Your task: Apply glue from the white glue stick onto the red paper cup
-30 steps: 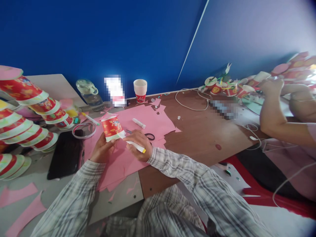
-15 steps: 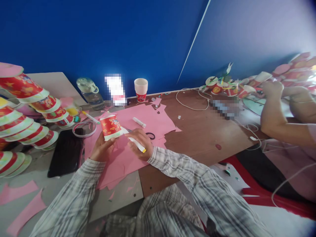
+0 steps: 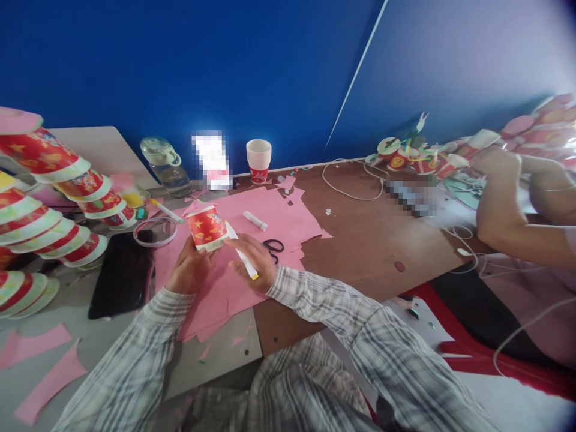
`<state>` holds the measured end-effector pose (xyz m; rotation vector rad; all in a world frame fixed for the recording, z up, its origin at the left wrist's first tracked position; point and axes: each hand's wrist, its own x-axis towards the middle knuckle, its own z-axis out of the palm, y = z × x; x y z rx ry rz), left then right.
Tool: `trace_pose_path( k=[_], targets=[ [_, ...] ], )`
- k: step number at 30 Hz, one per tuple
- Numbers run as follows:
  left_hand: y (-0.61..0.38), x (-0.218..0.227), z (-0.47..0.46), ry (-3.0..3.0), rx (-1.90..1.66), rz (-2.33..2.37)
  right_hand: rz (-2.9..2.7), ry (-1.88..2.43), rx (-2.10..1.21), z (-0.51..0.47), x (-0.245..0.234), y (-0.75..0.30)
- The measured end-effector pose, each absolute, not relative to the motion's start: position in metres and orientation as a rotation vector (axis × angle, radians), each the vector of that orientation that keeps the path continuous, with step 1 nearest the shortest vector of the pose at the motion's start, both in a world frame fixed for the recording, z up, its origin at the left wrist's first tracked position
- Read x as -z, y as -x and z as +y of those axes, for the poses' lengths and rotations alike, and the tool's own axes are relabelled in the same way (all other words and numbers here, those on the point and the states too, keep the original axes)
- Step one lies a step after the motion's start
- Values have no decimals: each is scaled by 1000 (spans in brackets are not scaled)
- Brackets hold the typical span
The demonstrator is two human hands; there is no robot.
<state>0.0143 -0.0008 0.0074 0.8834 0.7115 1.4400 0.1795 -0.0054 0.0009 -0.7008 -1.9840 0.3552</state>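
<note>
My left hand [image 3: 191, 267] is closed around the lower part of a red printed paper cup [image 3: 207, 228]. The cup has a white band at its bottom and pink paper at its top end. In my right hand [image 3: 255, 259] is a white marker [image 3: 246, 264] with a yellow end, slanting down toward me; its far end lies close by the cup's right side, and I cannot tell whether it touches. Beneath both hands spread pink paper sheets [image 3: 279, 222]. Black-handled scissors [image 3: 273, 245] lie just beyond my right hand, their blades hidden.
A capped white stick [image 3: 255, 221] lies on the pink sheets. Stacked cups [image 3: 49, 240], a black phone [image 3: 120, 276] and a tape roll [image 3: 155, 232] are at left. Behind stand a water bottle [image 3: 165, 171] and more cups [image 3: 258, 161]. Another person's arm [image 3: 499, 192] is at right.
The cup and my left hand have shifted slightly right and up. My right hand has moved a little left with the marker, now steeper, and more of the scissors' handles shows.
</note>
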Motion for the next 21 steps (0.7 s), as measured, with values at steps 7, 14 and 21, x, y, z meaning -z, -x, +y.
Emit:
trace_pose_path(
  k=[7,14,21],
  targets=[
    [-12,-1,3,-905,-1444,754,-1964,753,-409,0,1,-179],
    [-10,-3,1,-990,-1464,879,-1974,645,-356,-5,-1,-181],
    [-8,2,1,-1001,-1420,945,-1928,596,-282,-5,1,-179]
  ],
)
